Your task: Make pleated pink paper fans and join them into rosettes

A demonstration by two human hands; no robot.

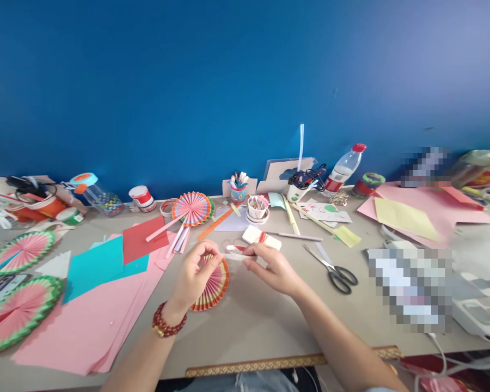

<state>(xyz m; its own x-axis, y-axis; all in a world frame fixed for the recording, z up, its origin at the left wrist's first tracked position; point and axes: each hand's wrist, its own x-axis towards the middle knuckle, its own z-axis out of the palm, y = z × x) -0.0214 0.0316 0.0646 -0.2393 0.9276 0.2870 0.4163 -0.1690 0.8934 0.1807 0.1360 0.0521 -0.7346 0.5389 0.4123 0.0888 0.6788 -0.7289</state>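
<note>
Both of my hands are raised over the middle of the table, thumbs and fingertips pinched together. A short white strip (234, 256) stretches between my left hand (198, 272) and my right hand (271, 267); whether it is tape or paper I cannot tell. Partly hidden behind my left hand lies a pleated paper fan (215, 286) in pink and yellow with an orange edge. Beyond my fingers there is a white card wound with red thread (263, 238). To the right of my right hand, black-handled scissors (335, 274) lie with their blades slightly apart.
Pink paper sheets (81, 321), with teal (96, 267) and red paper (145, 239), cover the left side beside finished fans (24, 313). Cups, a pen holder (237, 193) and a bottle (345, 170) line the blue wall. A blurred-out device (410, 288) lies at right.
</note>
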